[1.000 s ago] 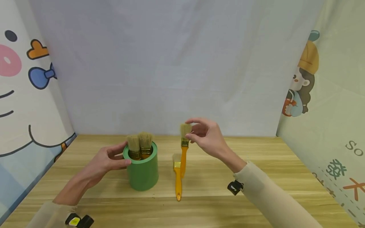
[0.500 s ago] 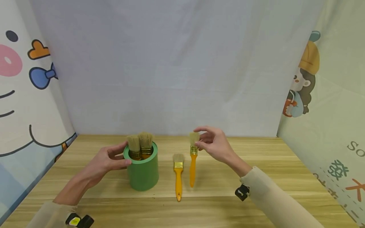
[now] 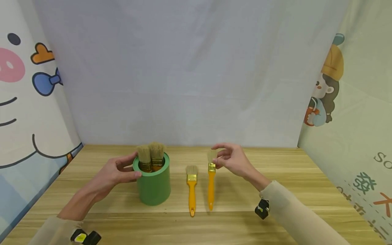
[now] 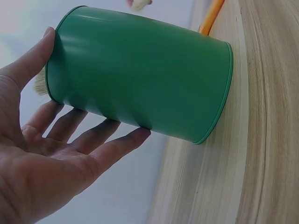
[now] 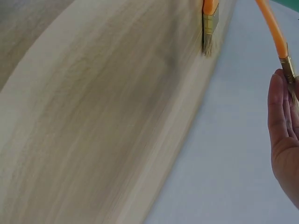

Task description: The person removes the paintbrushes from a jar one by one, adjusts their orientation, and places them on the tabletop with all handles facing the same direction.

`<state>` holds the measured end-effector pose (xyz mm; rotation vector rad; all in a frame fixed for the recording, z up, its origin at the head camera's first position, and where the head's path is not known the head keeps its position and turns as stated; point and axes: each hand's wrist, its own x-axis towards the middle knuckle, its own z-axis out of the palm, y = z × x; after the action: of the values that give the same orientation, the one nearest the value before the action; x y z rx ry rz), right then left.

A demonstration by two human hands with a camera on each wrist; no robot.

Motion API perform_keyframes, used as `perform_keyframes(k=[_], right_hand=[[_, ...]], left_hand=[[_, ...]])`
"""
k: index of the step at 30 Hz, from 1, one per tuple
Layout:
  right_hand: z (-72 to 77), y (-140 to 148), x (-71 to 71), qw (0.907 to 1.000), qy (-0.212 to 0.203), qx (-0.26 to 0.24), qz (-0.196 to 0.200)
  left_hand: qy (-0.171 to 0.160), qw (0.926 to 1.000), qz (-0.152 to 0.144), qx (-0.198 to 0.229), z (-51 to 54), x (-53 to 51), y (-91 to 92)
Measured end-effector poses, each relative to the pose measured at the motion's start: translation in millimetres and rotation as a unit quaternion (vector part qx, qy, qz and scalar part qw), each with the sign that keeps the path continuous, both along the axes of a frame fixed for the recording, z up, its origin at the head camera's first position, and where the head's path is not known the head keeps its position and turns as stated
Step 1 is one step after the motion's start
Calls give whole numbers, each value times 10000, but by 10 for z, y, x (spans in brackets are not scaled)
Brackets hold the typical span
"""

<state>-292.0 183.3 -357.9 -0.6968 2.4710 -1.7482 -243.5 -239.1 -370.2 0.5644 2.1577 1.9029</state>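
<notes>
A green can stands upright on the table, with two bristle-up paintbrushes in it. My left hand holds its left side near the rim; in the left wrist view the thumb and fingers touch opposite sides of the can. A yellow-handled paintbrush lies to the can's right, bristles away from me. Beside that one, my right hand pinches another yellow-handled paintbrush near its bristles, handle toward me. Whether this brush touches the table I cannot tell.
The wood-grain table reaches back to a pale hanging cloth. Printed cloths hang at the left and right sides.
My right hand has moved right and down with its paintbrush, from close over the lying brush to a spot on its right. My left hand and the can have stayed in place.
</notes>
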Motion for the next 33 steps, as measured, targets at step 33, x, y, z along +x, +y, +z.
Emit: perform_keyframes(k=[33], right_hand=[[-462, -53, -124, 9980, -300, 520, 177]], left_hand=[[-101, 9999, -10, -56, 24, -2, 2]])
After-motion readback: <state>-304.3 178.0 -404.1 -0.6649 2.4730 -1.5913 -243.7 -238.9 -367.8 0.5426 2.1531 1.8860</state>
